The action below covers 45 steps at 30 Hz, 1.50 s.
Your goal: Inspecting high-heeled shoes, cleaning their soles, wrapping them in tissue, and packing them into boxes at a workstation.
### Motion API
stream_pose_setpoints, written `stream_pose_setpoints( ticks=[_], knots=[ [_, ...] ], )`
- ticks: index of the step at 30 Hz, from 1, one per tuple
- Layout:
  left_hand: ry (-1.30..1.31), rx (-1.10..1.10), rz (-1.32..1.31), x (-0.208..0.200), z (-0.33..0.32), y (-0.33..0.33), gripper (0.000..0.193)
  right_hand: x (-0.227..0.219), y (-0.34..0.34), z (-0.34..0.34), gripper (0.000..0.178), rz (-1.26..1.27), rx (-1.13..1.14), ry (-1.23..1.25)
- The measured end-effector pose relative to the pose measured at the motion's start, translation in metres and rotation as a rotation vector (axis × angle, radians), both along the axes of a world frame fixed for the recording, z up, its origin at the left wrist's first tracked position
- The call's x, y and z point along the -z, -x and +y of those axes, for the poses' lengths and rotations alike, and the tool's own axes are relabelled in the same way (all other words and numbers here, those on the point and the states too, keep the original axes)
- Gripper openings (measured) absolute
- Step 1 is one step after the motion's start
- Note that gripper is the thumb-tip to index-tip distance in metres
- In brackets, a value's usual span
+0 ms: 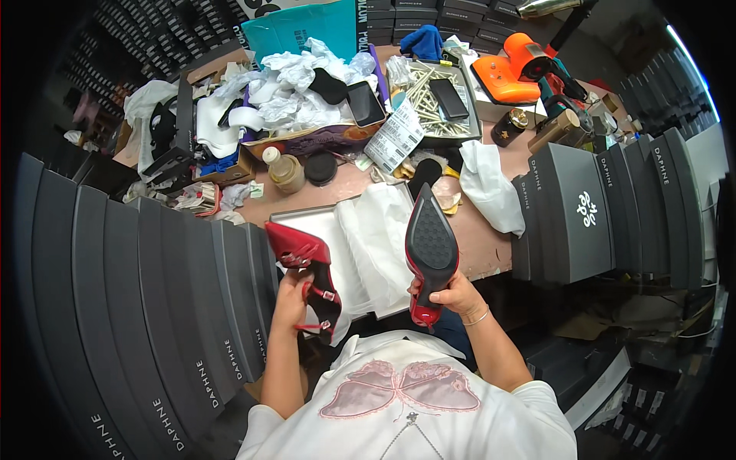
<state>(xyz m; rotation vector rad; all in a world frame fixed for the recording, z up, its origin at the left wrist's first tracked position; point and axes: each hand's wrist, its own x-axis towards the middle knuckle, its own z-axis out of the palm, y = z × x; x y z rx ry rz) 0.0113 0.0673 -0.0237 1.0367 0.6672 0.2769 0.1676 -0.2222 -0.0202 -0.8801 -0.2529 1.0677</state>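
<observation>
Two red shoes (300, 245), each hand's fingers (443, 297) gripping one, grey boxes (161, 291) flanking cluttered table (481, 249)

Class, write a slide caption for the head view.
Left hand holds a red shoe; right hand holds a second red shoe, black sole showing.

The left hand (290, 300) grips a red shoe (300, 248) and the right hand (455, 297) grips a second red shoe (432, 239), its dark sole facing the camera and its toe pointing far. White paper (376, 234) lies in an open box (331, 227) on the table (482, 249), with stacked gray boxes on the left (138, 307) and right (576, 215). At the far side, a phone (448, 99) rests left of an orange device (502, 79).
</observation>
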Motion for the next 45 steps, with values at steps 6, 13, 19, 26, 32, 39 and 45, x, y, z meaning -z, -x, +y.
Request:
stream_pose_setpoints(
  ticks=[6, 13, 19, 26, 32, 39, 45],
  knots=[
    [0.896, 0.733, -0.491, -0.008, -0.049, -0.003, 0.041, -0.013, 0.014, 0.022, 0.044, 0.028, -0.181, 0.022],
    [1.237, 0.990, -0.794, 0.001, -0.076, -0.022, 0.051, -0.021, 0.027, 0.019, 0.049, -0.024, -0.257, -0.018],
    [1.365, 1.037, -0.869, 0.005, -0.074, -0.029, 0.056, -0.022, 0.015, 0.026, 0.046, -0.052, -0.297, 0.013],
    [1.454, 1.057, -0.812, 0.007, -0.068, -0.031, 0.057, -0.007, -0.026, 0.042, 0.036, -0.319, -0.209, 0.506],
    [1.508, 1.072, -0.774, 0.012, -0.074, -0.032, 0.058, -0.015, -0.021, 0.067, 0.045, -0.531, -0.053, 0.435],
    [1.525, 1.188, -0.788, 0.017, -0.082, -0.039, 0.060, -0.043, 0.001, 0.090, 0.053, 0.012, -0.095, 0.067],
    [0.505, 0.639, -0.246, 0.018, -0.064, -0.025, 0.029, -0.050, 0.000, 0.092, 0.041, 0.136, 0.025, 0.138]
  ],
)
